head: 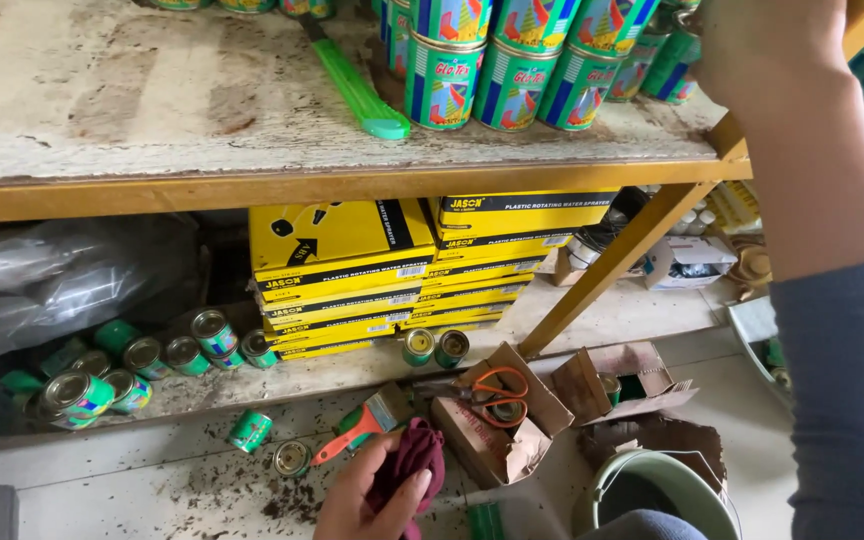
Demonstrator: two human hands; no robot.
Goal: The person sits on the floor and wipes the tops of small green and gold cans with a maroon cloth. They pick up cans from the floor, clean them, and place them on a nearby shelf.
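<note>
Down low, my left hand [372, 495] was clenched around a dark red rag [414, 458] above the littered floor [132, 490]. Just beyond lay a paintbrush [364, 425], a torn carton [497, 430] with orange scissors [500, 392] on it, then stacked yellow boxes [352, 270]. Up top, my right hand [767, 60] reached the tins [512, 60] on the shelf [152, 110]; its fingers were out of view, so I couldn't tell its hold.

left hand [377, 495] clutching maroon rag [414, 455], right hand [762, 50] at shelf cans [512, 60]
</note>
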